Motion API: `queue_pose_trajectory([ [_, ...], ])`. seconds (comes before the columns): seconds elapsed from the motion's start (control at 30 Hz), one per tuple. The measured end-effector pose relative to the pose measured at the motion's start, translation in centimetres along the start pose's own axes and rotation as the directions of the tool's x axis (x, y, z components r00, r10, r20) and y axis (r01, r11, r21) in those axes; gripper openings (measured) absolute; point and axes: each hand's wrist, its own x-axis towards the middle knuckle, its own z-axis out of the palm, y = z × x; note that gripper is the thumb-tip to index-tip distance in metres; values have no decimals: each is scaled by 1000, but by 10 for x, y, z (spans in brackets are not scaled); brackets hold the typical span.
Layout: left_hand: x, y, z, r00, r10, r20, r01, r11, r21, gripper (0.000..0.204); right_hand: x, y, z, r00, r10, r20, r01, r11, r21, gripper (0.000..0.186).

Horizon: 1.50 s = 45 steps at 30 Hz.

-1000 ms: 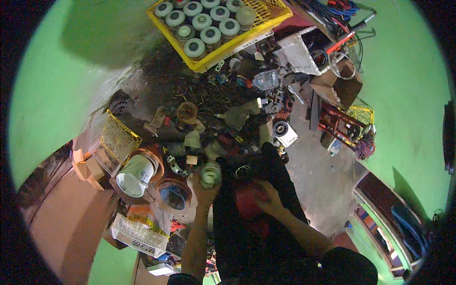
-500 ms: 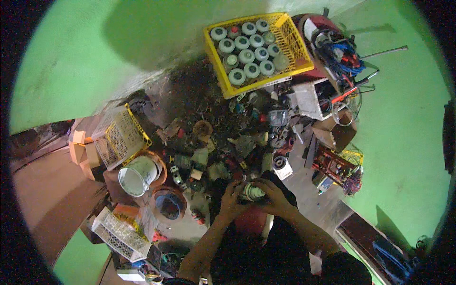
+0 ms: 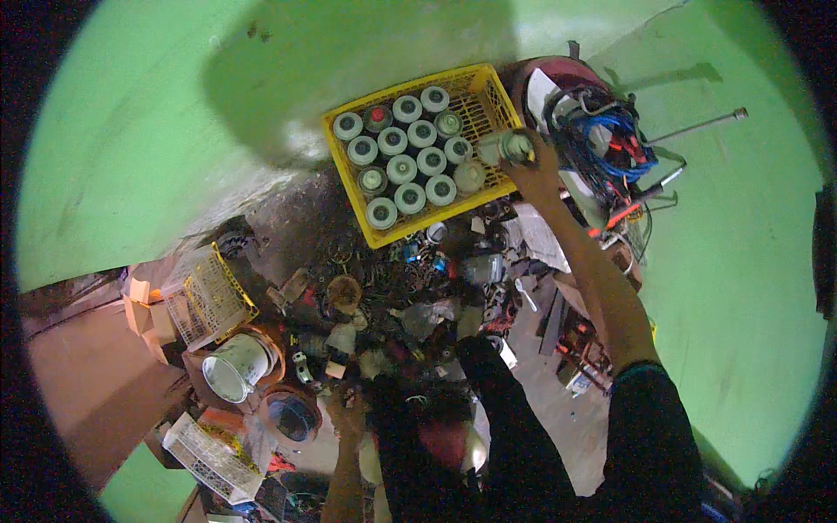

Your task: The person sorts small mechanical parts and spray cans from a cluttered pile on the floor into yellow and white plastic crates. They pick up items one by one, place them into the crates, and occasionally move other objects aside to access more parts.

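One fisheye camera looks down from the wearer's head. It sits near, above the legs (image 3: 507,401), facing the floor (image 3: 571,418).

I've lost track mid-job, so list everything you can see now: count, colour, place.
Yellow crate: one, yellow, upper middle
Capped containers: about sixteen, mostly white-topped, in that crate
Held container: one, pale, over that crate's right side
Cable bundle: one, mostly blue, upper right
Small parts: too many to count, mostly dark, floor centre
Bucket: one, white, left
Plastic crates: two, white and white-yellow, left
Cardboard: several pieces, brown, far left
Walls: at least two, green, upper left and right
Legs: two, dark-clothed, lower middle
Right fingers: bare, around held container
Left fingers: bare, lower left, grip unclear
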Motion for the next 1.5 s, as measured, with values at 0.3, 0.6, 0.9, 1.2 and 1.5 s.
queue_pose_trajectory([
  [0.3, -64, -10, 46, 962, -224, -157, 201, 969, -145, 20, 114, 35, 120, 958, -91, 274, 49, 987, 155, 57],
  [0.6, -84, 20, 41, 868, -415, -272, 430, 903, -3, 20, 138, 102, 170, 880, -290, 376, 324, 945, -30, 48],
  [0.9, -81, -8, -2, 869, -360, -338, 345, 933, -106, 19, 90, 18, 117, 752, -465, 468, 648, 652, -393, 31],
  [1.2, -24, -1, -25, 861, -370, -349, 322, 928, -189, 23, -225, -110, 41, 937, -66, 344, -67, 930, 361, 27],
  [1.5, 100, -39, 82, 866, 472, 164, -449, 880, -156, 32, -357, -136, 89, 840, -8, 543, -190, 932, 309, 26],
])
